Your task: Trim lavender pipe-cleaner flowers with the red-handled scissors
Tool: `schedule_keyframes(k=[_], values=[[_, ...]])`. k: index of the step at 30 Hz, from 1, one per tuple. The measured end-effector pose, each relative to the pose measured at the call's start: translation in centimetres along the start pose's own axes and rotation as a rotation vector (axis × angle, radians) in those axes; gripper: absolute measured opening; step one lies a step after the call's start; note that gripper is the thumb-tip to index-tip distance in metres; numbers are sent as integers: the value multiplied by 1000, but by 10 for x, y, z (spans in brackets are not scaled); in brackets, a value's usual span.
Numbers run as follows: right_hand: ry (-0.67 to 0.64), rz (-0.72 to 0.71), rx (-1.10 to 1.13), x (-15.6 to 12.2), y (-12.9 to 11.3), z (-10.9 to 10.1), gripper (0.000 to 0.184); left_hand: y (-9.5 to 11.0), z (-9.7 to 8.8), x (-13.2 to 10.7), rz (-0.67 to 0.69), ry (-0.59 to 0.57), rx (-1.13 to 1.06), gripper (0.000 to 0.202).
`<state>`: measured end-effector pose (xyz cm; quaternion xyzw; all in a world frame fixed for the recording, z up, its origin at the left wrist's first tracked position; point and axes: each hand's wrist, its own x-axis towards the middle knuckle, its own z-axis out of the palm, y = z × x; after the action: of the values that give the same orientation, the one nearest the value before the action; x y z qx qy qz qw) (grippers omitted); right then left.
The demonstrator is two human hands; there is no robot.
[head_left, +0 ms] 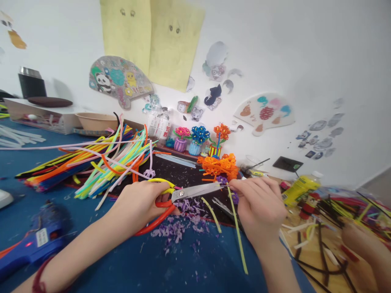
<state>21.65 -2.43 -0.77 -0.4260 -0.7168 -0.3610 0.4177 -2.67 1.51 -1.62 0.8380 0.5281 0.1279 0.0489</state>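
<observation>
The left hand [137, 207] has its fingers clenched around the red-handled scissors [195, 192], whose open blades point toward the right hand [259, 207]. That hand's fingers pinch a green pipe cleaner [236, 228] just beside the blade tips, above the blue table [137, 272]. Purple clippings [177, 228] lie below the scissors. A heap of colored pipe cleaners [113, 167] sits behind, a blue glue gun [33, 244] to the left, and another person's hand [357, 244] at the right.
</observation>
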Motion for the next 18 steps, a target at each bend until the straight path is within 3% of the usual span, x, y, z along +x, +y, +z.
schedule_keyframes(k=[7,11,18], values=[[-4,3,2,-1,2,0,26,-1,-1,0,4,52,4,34],[-41,23,39,-2,4,2,27,-3,0,0,-63,96,-53,36],[-229,23,91,-7,8,8,23,-8,7,1,-106,71,-150,29]])
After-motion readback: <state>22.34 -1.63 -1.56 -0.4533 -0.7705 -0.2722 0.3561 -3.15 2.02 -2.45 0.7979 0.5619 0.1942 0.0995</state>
